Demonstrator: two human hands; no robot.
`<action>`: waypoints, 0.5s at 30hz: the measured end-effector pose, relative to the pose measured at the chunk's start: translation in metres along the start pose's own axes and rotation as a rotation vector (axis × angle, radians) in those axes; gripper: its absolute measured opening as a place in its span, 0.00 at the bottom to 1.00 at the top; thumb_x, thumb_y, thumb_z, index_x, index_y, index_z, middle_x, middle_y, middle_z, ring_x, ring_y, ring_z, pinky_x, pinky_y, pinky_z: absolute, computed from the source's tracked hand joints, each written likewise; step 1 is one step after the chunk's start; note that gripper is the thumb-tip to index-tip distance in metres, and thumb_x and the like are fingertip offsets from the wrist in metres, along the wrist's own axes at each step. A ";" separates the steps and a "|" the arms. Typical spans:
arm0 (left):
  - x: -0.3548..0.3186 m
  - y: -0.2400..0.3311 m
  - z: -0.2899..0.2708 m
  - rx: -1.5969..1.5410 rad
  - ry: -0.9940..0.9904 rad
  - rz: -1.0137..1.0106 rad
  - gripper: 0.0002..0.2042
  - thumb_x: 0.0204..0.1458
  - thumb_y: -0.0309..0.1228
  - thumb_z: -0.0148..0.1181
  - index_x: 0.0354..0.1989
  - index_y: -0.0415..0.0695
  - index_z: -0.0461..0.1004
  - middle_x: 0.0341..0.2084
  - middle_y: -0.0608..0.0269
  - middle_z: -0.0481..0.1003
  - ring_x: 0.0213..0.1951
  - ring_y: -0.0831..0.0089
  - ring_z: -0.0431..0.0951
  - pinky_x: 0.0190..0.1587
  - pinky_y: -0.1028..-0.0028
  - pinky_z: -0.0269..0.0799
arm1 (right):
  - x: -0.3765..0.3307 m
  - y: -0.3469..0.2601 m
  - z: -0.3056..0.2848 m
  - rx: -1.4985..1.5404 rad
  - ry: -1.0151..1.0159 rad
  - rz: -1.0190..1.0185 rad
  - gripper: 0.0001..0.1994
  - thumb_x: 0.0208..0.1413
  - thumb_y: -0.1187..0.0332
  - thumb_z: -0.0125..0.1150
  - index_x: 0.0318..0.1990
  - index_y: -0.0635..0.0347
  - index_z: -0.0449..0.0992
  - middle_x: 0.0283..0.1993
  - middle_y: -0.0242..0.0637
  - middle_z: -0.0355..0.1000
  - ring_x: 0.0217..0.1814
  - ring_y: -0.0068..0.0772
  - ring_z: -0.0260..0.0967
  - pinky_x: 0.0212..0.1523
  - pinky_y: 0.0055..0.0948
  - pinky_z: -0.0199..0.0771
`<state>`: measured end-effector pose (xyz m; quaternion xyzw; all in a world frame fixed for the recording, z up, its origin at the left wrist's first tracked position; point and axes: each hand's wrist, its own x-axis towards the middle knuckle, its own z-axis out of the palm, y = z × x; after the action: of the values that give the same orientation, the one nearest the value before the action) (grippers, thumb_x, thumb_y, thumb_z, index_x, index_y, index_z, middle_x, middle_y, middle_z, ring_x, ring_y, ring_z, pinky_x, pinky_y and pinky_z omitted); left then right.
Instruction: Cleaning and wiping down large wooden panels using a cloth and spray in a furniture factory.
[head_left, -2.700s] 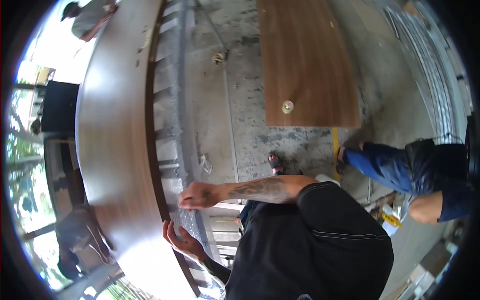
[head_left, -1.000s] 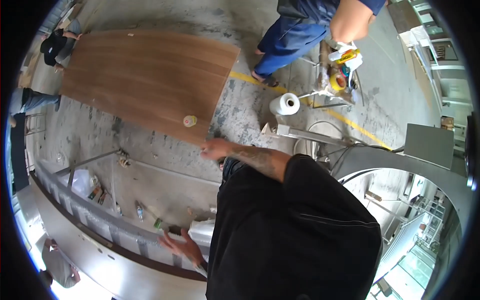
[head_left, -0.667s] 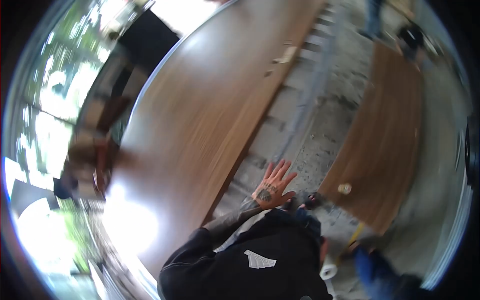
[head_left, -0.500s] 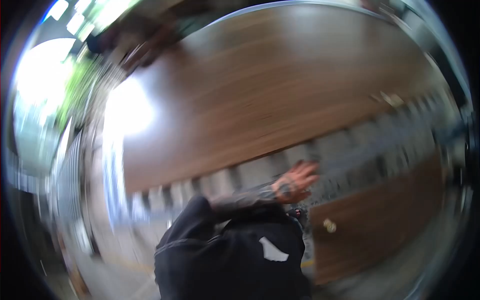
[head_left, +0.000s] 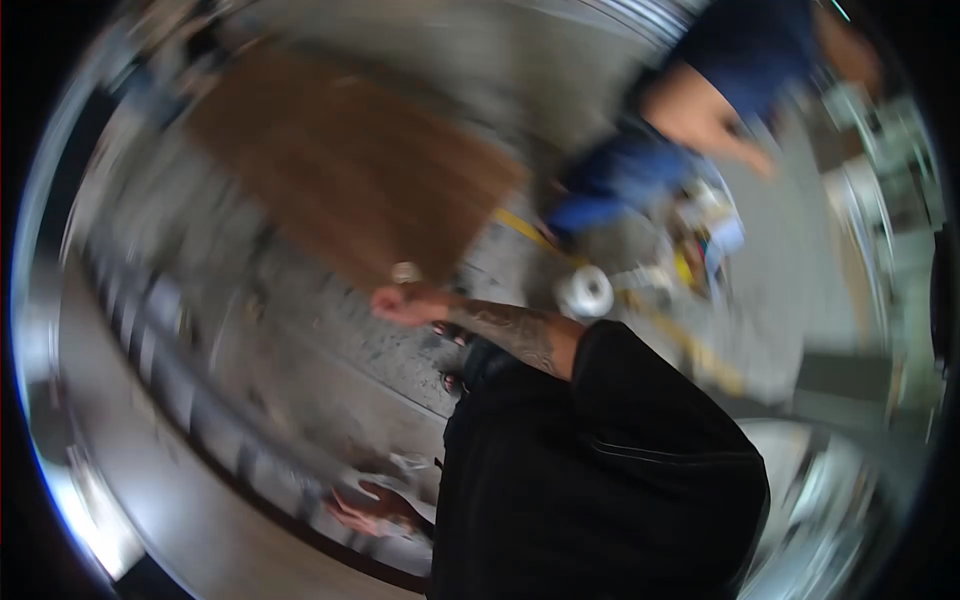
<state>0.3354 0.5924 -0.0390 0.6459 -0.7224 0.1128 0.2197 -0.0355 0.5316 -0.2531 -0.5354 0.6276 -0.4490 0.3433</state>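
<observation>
My left hand [head_left: 368,510] is low beside the long table [head_left: 190,500], its fingers spread and holding nothing that shows. My right arm, tattooed, reaches across my body in a black shirt. My right hand [head_left: 405,303] appears over the near end of a brown board [head_left: 350,160]; its fingers look curled but are smeared by motion. Just past that hand, a small pale roll-like thing [head_left: 406,271] shows against the board. Whether the hand touches it I cannot tell.
A person [head_left: 690,110] in dark blue bends at the upper right, next to a blurred pile of mixed items [head_left: 705,245]. A white roll [head_left: 585,292] stands by the yellow floor line [head_left: 700,355]. My sandalled feet [head_left: 452,380] are on the grey floor.
My view has swung round to the right, away from the wide brown tabletop. My right arm has come into view, and my left hand is now lower, beside the table's edge.
</observation>
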 end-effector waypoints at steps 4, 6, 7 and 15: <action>-0.008 -0.008 0.011 0.055 -0.056 0.309 0.30 0.54 0.55 0.56 0.65 0.60 0.64 0.68 0.45 0.57 0.68 0.47 0.58 0.63 0.46 0.58 | -0.201 -0.030 -0.034 0.149 0.358 0.268 0.13 0.62 0.60 0.52 0.46 0.60 0.71 0.40 0.45 0.73 0.45 0.42 0.73 0.45 0.34 0.74; -0.011 -0.021 0.025 0.072 -0.156 0.353 0.36 0.49 0.59 0.58 0.67 0.62 0.62 0.71 0.40 0.51 0.70 0.43 0.52 0.65 0.42 0.52 | -0.305 -0.044 -0.048 -0.152 0.472 0.424 0.21 0.61 0.53 0.50 0.53 0.59 0.74 0.46 0.49 0.77 0.51 0.51 0.74 0.50 0.41 0.73; -0.004 -0.045 0.029 0.089 -0.128 0.361 0.36 0.49 0.59 0.58 0.67 0.62 0.62 0.71 0.40 0.51 0.70 0.43 0.52 0.65 0.42 0.52 | -0.325 -0.107 -0.071 -0.055 0.197 0.934 0.27 0.57 0.48 0.53 0.55 0.59 0.74 0.47 0.53 0.76 0.52 0.54 0.74 0.51 0.44 0.73; 0.003 -0.037 0.006 0.222 -0.266 0.374 0.30 0.52 0.48 0.61 0.63 0.53 0.65 0.72 0.36 0.43 0.72 0.39 0.45 0.68 0.42 0.46 | -0.548 0.021 0.065 0.196 0.485 1.283 0.21 0.53 0.47 0.53 0.28 0.56 0.79 0.35 0.49 0.77 0.44 0.51 0.75 0.45 0.47 0.74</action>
<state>0.3704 0.5821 -0.0479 0.5304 -0.8350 0.1441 0.0257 0.1213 1.0568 -0.3234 0.0905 0.8358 -0.3186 0.4379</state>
